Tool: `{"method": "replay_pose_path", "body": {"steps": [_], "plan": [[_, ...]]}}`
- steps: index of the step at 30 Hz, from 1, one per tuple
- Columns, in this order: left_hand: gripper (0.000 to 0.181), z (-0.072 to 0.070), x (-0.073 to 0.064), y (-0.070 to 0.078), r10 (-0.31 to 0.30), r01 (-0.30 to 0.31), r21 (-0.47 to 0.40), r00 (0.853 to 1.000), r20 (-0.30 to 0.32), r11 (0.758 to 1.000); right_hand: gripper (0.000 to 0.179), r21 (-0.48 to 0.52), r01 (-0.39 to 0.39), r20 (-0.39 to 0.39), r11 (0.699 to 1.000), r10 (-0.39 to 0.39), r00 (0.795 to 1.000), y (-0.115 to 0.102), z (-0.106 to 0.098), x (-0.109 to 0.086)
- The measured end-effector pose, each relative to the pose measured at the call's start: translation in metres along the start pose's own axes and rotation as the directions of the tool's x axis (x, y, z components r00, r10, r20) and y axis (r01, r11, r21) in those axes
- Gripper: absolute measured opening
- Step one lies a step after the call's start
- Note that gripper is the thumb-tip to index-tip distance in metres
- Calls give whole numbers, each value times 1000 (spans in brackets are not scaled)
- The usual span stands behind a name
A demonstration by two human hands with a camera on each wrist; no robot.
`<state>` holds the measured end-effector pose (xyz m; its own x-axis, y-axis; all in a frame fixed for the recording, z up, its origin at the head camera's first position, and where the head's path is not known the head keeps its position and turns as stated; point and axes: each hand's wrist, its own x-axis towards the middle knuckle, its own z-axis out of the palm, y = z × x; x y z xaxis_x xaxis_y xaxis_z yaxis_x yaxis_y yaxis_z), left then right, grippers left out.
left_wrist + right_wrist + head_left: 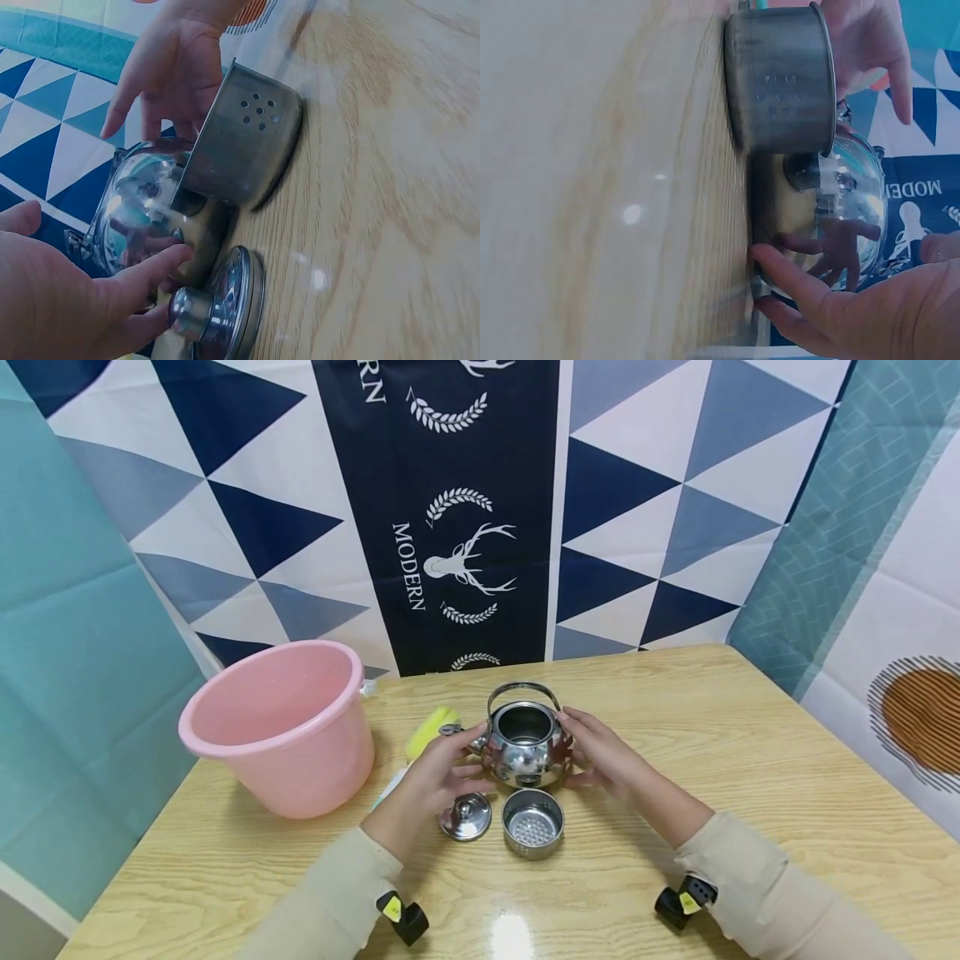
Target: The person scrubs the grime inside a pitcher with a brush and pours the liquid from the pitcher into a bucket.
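Note:
A shiny steel teapot [527, 760] stands lidless on the wooden table, its hoop handle raised and its spout towards the left. On the spout side is my left hand [447, 768], thumb near the spout and fingers extended. My right hand [600, 752] lies along the opposite side, thumb by the rim; in the right wrist view its fairly straight fingers reach the lower side of the teapot [847, 195]. Just in front of the teapot sits a perforated steel strainer basket [533, 825]. The round lid [466, 817], knob up, lies beside it, below my left hand.
A pink bucket [300, 768] stands on the table's left side. A yellow sponge-like thing [432, 732] lies behind my left hand, partly hidden, with a pale item [392, 783] near it. Patterned cloth hangs behind the table [675, 902].

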<state>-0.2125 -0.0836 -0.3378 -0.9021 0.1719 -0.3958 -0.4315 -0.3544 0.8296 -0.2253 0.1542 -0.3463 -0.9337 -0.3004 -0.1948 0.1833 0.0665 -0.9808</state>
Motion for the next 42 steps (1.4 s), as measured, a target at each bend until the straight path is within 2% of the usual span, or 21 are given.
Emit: {"method": "replay_pose_path", "body": {"steps": [4, 10, 21, 28, 34, 38, 42], "plan": [[89, 5, 3, -2, -11, 10, -31, 999, -42, 999, 75, 70, -15, 20, 997, 14, 1000, 2, -1, 1], [94, 7, 8, -6, 14, -19, -40, 993, -120, 999, 60, 119, -17, -28, 993, 20, 999, 4, 2, -1], [73, 10, 16, -11, 51, -60, -35, 978, -204, 998, 57, 96, -18, -104, 995, 28, 994, 5, 4, 4], [75, 12, 17, -10, 49, -60, -51, 979, -199, 997, 56, 88, -32, -127, 996, 43, 991, 1, 3, 5], [72, 9, 17, -9, 30, -42, -61, 981, -189, 997, 56, 84, -37, -112, 996, 46, 993, 0, 2, 7], [73, 9, 15, -3, 18, -29, -62, 983, -181, 998, 56, 89, -42, -99, 995, 51, 994, -4, 1, 7], [75, 11, 14, 4, 32, -43, -61, 985, -168, 997, 58, 106, -37, -93, 994, 47, 995, -10, 1, 7]]}}
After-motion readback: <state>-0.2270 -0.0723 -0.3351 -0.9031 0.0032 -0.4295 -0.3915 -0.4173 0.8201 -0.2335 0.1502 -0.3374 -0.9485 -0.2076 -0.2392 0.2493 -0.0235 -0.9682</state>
